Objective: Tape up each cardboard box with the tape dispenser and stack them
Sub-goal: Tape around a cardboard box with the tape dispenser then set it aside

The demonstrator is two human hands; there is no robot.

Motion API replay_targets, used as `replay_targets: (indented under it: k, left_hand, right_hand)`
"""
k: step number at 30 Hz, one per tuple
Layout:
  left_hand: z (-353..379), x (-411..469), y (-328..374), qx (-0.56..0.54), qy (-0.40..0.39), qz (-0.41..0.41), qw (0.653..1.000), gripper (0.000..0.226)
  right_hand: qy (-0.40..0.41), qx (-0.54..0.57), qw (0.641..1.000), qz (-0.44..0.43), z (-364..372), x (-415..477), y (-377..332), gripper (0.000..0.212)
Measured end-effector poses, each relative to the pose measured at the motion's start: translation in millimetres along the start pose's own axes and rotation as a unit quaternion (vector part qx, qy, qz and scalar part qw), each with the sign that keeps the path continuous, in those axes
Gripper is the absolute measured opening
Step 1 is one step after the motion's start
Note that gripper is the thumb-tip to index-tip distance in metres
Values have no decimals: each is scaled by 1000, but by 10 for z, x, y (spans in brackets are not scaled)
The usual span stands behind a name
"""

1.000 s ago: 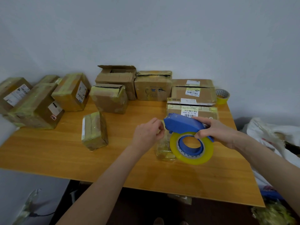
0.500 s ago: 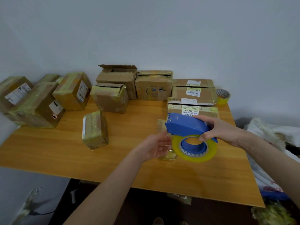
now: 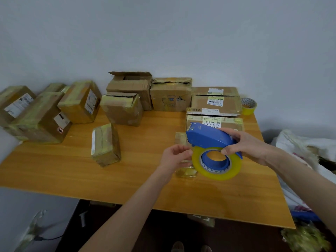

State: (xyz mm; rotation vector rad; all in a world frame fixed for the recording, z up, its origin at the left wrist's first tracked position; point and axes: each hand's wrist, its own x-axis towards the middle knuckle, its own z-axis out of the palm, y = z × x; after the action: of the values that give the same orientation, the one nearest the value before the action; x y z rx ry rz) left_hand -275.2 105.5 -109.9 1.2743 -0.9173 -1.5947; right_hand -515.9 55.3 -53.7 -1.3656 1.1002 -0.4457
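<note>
Fingers (image 3: pixel 179 149) of left hand (image 3: pixel 173 158) curl at the left rim of the yellow tape roll (image 3: pixel 217 172), up from a palm-up spot beneath it half a sec ago. Whether they've pinched the loose end can't be told. Right hand (image 3: pixel 249 144) grips the blue tape dispenser (image 3: pixel 209 136) round its handle, thumb at the roll's hub, just above the table (image 3: pixel 72 170) & in much the same spot as a sec ago. Small box (image 3: pixel 185 173), wrapped in tape, lies on the table under the roll, mostly hidden, not shifted. Likely reading: person is hunting for the tape's end, so no fresh strip down yet. Open-flapped boxes (image 3: pixel 130 84) at the back look untaped. Labelled boxes (image 3: pixel 215 104) at right sit stacked.
</note>
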Motion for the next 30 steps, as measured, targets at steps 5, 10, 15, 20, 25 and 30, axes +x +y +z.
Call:
replay_targets:
  k: [5, 10, 15, 20, 25, 30]
  left_hand:
    - [53, 21, 24, 89, 33, 43, 995, 9]
    - [-74, 29, 99, 505, 56, 246, 825, 6]
    - [-85, 8, 130, 559, 75, 226, 794, 14]
    - [36, -48, 68, 171, 33, 37, 984, 9]
    - [29, -46, 96, -1, 24, -26, 999, 14]
    - [-53, -9, 41, -62, 39, 0, 997, 22]
  right_hand:
    - [9, -6, 1000, 2, 13, 2, 10, 68]
    - [17, -34, 999, 17, 4, 5, -5, 62]
    - [5, -63, 998, 12, 6, 22, 38, 64]
    - [9, -66, 997, 24, 12, 8, -20, 61]
    - [0, -52, 999, 14, 39, 12, -36, 61]
    - [-1, -63, 998, 9, 37, 24, -39, 60]
